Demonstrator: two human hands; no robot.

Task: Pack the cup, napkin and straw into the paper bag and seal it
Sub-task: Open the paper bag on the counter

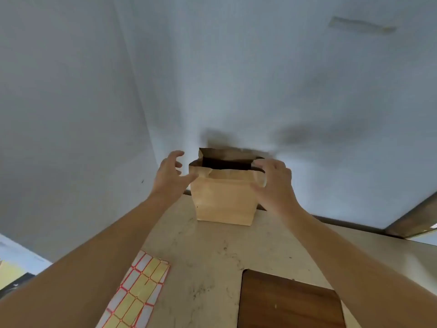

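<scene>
Head view: paper bag (223,200), upright, mouth open; likely light, creasable. Left hand (169,176) spread beside the rim; right hand (274,178) pinching the rim's corner.

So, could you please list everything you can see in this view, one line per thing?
paper bag: one, brown, standing upright at the far end of the counter against the wall, its top open.
sticker sheet: one, yellow labels with red borders on white backing, lying flat on the counter near the left forearm.
wooden board: one, dark brown, flat on the counter at the near right.
counter: one, pale marbled beige, under everything.
wall: pale grey-white, behind the bag.
left hand: fingers spread, at the bag's left top edge; contact is unclear.
right hand: fingers curled round the bag's right top corner.
Cup, napkin and straw: not visible.
</scene>
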